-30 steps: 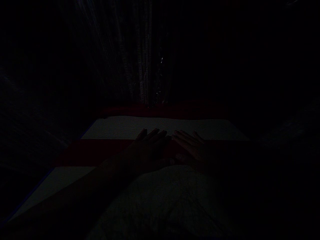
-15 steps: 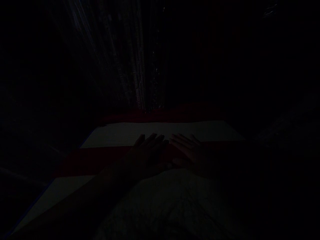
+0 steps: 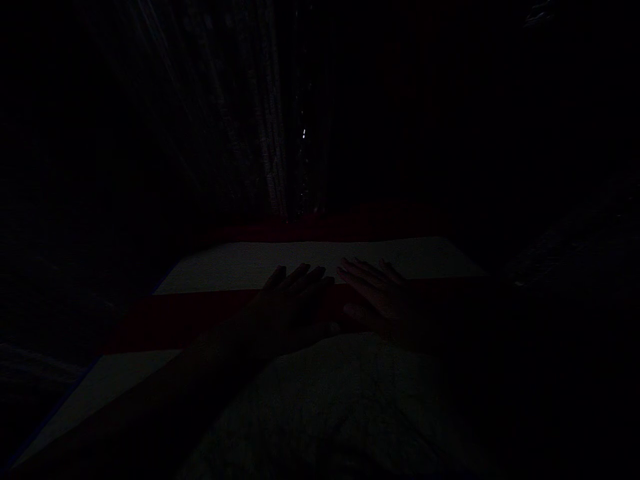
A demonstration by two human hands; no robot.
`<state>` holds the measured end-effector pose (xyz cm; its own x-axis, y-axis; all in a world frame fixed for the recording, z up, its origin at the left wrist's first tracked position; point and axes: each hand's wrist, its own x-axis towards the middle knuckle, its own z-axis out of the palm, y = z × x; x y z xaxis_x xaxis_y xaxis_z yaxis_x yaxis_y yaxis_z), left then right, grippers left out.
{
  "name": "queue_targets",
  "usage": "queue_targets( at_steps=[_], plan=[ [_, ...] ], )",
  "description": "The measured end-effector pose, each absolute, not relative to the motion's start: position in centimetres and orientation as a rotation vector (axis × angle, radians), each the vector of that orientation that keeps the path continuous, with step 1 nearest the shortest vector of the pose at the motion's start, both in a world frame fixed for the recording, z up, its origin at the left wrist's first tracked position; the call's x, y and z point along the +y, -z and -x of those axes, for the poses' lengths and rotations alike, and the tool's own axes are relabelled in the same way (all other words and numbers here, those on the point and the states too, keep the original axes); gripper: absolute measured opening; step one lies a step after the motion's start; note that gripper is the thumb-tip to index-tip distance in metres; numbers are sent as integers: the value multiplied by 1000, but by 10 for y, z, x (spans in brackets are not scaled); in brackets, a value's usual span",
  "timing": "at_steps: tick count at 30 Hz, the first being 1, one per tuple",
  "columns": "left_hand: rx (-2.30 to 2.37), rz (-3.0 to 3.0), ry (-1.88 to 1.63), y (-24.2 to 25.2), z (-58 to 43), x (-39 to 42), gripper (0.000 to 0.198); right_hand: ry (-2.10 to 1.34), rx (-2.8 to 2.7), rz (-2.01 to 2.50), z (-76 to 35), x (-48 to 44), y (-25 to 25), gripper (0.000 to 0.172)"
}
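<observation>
Very little light falls on the scene. My left hand (image 3: 293, 307) lies palm down with its fingers stretched out and a little spread, on a cloth-like surface with broad red and pale bands. Beside it, my right hand (image 3: 377, 293) rests flat in the same way, fingers apart and pointing forward. The fingertips of both reach onto a pale band (image 3: 240, 263), while the palms are over a red band (image 3: 185, 320). A small gap separates the hands. Neither holds anything that I can make out. My right forearm is lost in the dark.
A blue edge (image 3: 55, 410) runs along the surface's left side. Beyond the far end, faint shiny vertical streaks (image 3: 270, 133) show, with small glints; what they belong to is too dark to tell. A dark red strip (image 3: 300, 229) borders the far end.
The two hands have drawn slightly apart, the thumbs more clearly separated. The view has shifted a little, and the picture is slightly darker.
</observation>
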<state>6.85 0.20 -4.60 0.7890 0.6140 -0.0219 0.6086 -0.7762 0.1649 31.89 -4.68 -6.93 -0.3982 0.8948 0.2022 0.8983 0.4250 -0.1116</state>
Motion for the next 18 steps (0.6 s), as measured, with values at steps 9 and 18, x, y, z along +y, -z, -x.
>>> queue_targets(
  at_steps=[9,18],
  plan=[
    [974,-2823,-119,50,-68,1,89,38,-2459,1570,-317,-48,69,72],
    [984,-2794,-75,47,-68,1,90,-57,-2494,1593,-318,-47,71,74]
  ],
)
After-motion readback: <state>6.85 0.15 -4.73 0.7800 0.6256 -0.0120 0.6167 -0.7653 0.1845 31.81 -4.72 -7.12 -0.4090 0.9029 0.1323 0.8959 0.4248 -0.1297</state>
